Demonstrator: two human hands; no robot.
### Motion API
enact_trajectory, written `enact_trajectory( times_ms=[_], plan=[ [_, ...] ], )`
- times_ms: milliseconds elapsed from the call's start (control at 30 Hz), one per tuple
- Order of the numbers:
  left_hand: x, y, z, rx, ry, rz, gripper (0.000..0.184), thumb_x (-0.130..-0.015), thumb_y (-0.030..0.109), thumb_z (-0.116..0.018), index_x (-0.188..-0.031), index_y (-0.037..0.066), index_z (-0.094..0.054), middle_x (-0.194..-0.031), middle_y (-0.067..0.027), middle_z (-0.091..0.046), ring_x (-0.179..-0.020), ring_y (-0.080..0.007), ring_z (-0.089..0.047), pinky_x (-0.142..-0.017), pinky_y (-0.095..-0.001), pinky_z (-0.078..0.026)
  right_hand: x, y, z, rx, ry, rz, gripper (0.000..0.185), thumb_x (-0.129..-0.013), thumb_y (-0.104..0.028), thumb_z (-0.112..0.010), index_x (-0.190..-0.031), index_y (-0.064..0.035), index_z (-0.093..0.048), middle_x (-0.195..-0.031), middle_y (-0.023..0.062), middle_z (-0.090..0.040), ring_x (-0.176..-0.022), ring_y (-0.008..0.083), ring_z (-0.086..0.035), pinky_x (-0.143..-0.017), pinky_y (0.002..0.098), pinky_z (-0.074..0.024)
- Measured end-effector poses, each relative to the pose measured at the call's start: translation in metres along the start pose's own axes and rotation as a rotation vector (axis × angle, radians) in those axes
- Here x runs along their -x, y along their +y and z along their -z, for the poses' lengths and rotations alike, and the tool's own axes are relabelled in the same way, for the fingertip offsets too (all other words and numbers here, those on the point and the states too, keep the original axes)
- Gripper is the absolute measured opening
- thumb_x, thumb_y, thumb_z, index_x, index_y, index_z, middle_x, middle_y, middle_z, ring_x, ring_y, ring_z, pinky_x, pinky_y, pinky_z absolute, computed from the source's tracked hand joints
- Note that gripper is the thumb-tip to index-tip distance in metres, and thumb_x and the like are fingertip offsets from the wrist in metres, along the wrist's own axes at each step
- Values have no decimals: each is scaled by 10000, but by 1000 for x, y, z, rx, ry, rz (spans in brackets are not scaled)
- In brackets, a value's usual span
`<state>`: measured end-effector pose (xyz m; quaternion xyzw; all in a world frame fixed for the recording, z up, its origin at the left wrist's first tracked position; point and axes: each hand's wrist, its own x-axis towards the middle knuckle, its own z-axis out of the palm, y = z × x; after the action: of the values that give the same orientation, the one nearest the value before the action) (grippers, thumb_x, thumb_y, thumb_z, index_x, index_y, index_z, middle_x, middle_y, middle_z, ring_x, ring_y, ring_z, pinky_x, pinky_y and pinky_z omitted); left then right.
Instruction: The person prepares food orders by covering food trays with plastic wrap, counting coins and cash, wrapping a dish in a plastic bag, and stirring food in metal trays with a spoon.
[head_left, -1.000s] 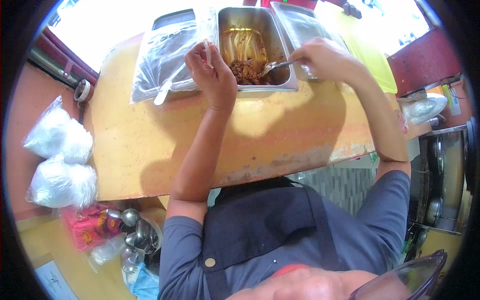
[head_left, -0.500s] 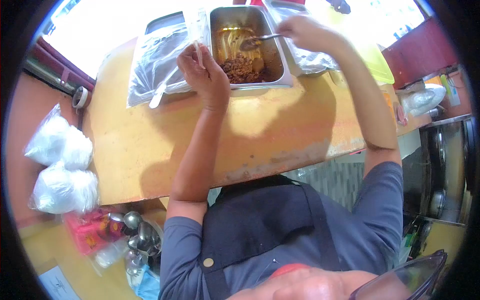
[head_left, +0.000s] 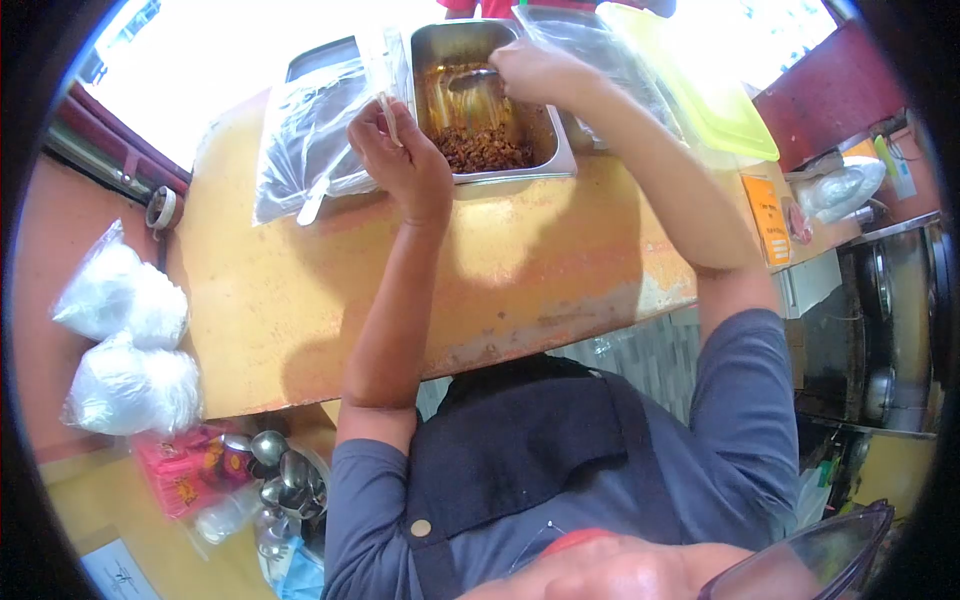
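Observation:
My left hand (head_left: 405, 165) pinches the edge of a thin clear plastic bag (head_left: 380, 62) and holds it upright beside the pan. My right hand (head_left: 540, 75) grips a metal spoon (head_left: 474, 78) over the far part of a steel food pan (head_left: 520, 174). Dark brown chopped food (head_left: 485, 150) lies at the pan's near end, with oily smears behind it. Whether the spoon carries any food is hard to see. Left of the pan is a second container (head_left: 315, 125) under clear plastic, with a white handle (head_left: 313, 202) sticking out near its front.
On the right are another plastic-covered container (head_left: 585, 40), a yellow-green lid (head_left: 740, 120) and an orange card (head_left: 766, 220). Bags of white items (head_left: 130, 350) hang at left, above several metal ladles (head_left: 290, 475). A person in red (head_left: 490, 8) stands across the table.
My right hand has moved left with the spoon, further over the pan. The left hand still holds the bag in nearly the same place. The view has shifted slightly.

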<state>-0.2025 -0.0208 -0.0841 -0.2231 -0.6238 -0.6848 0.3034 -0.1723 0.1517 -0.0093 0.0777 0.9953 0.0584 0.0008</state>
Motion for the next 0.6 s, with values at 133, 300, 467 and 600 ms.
enact_trajectory(
  times_ms=[133,300,467,600],
  plan=[
    [-1,0,0,-25,-8,-16,159,-926,125,-509,-958,-27,-473,-892,-151,-490,-808,-262,-476,-730,-358,-396,-23,-14,-29,-38,19,-40,201,-763,-32,-517,-926,8,-628,-969,202,-639,-912,344,-631,-777,422,-508],
    [0,-1,1,39,-22,18,169,-931,128,-502,-987,-28,-472,-894,-152,-490,-813,-269,-486,-741,-362,-402,52,-56,25,-24,-174,34,226,-763,-56,-536,-948,12,-648,-972,197,-648,-912,328,-638,-770,409,-523],
    [0,-1,0,33,-3,31,190,-943,156,-489,-975,-30,-468,-897,-151,-490,-806,-266,-488,-732,-367,-401,29,-19,16,-68,-35,-50,218,-761,-48,-534,-951,14,-621,-920,195,-645,-856,329,-637,-763,425,-512],
    [0,-2,-1,-7,14,0,197,-943,167,-498,-956,-28,-475,-892,-144,-485,-783,-253,-477,-715,-362,-396,20,-21,-25,-44,68,-31,162,-765,-68,-556,-847,4,-675,-913,189,-667,-855,300,-662,-743,391,-535]
  ],
)
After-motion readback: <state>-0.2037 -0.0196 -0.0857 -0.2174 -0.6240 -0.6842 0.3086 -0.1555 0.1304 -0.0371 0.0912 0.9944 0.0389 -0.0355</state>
